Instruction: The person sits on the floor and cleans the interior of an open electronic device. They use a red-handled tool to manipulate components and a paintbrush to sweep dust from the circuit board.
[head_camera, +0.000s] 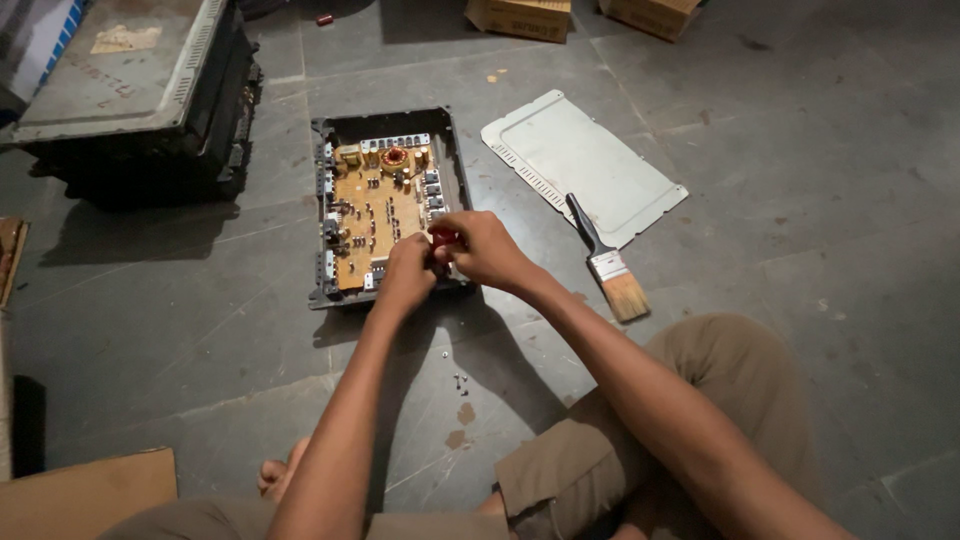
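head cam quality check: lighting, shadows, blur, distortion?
Head view: dim, soft light; the left hand and right hand, closed together on a red-handled tool, cast a shadow toward the camera off the open chassis. The grey cover plate shows mild sheen, no hard glare. Centre is sharp; wide-angle stretch at the edges; the paintbrush stays crisp.

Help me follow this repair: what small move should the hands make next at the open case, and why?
Probably keep the red-handled tool upright and turn it. Both the left hand and right hand grip it over the near edge of the circuit board, and loose screws already lie on the floor.
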